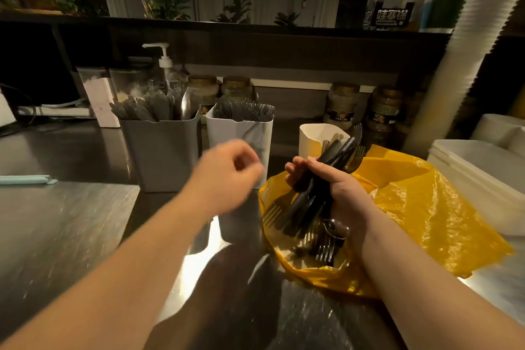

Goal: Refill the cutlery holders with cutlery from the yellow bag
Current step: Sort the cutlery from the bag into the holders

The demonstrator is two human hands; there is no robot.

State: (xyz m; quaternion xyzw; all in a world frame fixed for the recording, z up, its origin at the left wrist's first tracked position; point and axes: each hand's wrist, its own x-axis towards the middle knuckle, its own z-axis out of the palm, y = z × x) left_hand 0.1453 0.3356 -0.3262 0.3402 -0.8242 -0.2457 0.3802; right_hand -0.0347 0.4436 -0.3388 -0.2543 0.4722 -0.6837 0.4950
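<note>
A yellow plastic bag [420,207] lies open on the steel counter at the right, with forks and a spoon inside its mouth. My right hand [338,190] grips a bundle of dark cutlery [315,196] above the bag. My left hand [230,176] is blurred, fingers loosely curled and holding nothing, in front of the white holder [241,133], which is full of forks. To its left the grey holder [162,148] is packed with knives and spoons. A smaller white holder [315,139] behind the bag holds a few pieces.
Glass jars [341,105] line the back wall beside a pump bottle [164,65]. White tubs [477,176] and a tall stack of white cups [466,45] stand at the right. A pale blue object [25,179] lies at the left on the steel counter [65,221].
</note>
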